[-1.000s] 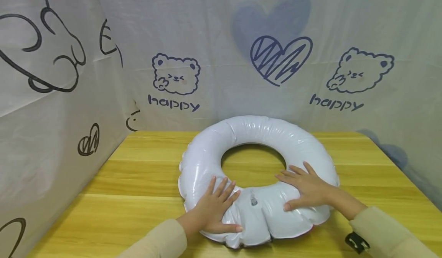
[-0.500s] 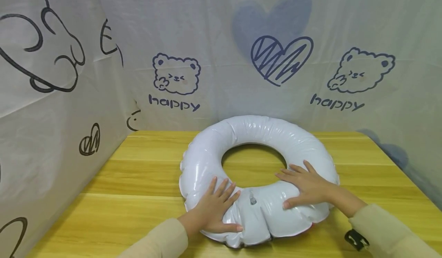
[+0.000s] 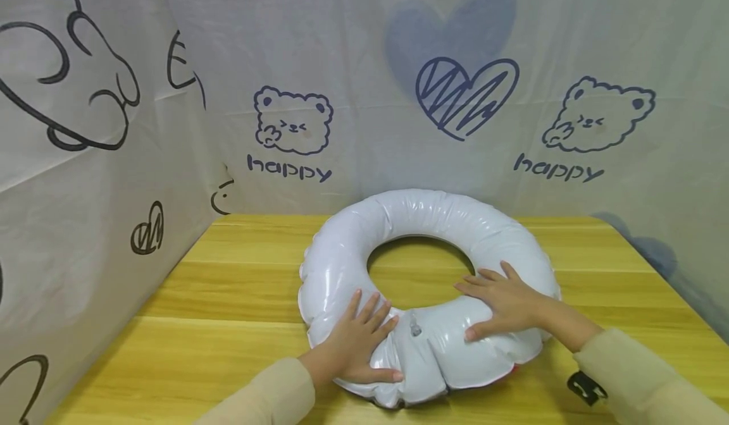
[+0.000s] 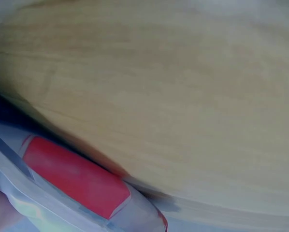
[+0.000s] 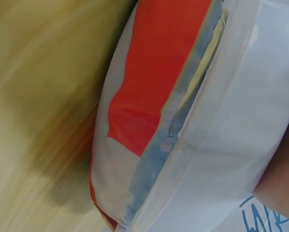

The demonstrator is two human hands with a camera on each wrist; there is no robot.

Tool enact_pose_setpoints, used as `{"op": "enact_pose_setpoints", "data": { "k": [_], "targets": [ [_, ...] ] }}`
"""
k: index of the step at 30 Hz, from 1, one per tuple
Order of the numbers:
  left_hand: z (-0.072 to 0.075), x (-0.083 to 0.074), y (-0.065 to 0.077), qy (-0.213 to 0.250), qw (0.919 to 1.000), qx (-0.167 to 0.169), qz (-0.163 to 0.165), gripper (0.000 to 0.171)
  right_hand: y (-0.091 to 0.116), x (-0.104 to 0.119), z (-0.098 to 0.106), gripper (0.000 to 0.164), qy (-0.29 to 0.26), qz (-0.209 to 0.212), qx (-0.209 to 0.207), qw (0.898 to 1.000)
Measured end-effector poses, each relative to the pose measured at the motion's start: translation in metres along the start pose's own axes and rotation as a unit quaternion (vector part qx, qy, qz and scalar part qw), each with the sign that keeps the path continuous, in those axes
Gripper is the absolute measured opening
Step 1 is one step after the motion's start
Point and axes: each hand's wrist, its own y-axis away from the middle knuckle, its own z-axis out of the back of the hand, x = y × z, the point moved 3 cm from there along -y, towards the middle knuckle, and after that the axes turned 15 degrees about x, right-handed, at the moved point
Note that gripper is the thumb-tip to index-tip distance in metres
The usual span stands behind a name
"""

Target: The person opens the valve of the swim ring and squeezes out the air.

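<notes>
A white inflatable swim ring (image 3: 342, 241) lies on the wooden table in the head view, its near part creased and softer-looking than the rest. On its near left part rests my left hand (image 3: 361, 343), fingers spread and thumb pointing right. My right hand (image 3: 504, 305) lies on the near right part with its fingers spread toward the hole. Between the hands a small clear air valve (image 3: 415, 329) stands on the ring. Both wrist views show the ring's underside with red printing (image 5: 154, 72) below the seam; little of either hand shows there.
The wooden table (image 3: 228, 286) reaches back to a pale cloth (image 3: 364, 128) printed with hearts and bears. Another cloth side hangs along the left. A black strap-like piece (image 3: 586, 388) sits by the right sleeve.
Both hands stay on the ring in much the same pose. The whole scene shifts very slightly in the head view; the valve leans a little further left.
</notes>
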Motion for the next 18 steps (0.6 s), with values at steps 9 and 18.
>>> {"op": "enact_pose_setpoints", "data": {
  "k": [9,18],
  "targets": [
    [0.0044,-0.0008,-0.0009,-0.02,0.9996,0.019,0.007,0.093,-0.0035,0.0004,0.0018,0.089,0.0,-0.007,0.01,1.0],
    [0.0016,-0.0002,-0.0024,-0.012,0.9997,0.023,0.0,0.091,-0.0027,0.0007,0.0011,0.089,-0.004,-0.006,0.013,1.0]
  ]
}}
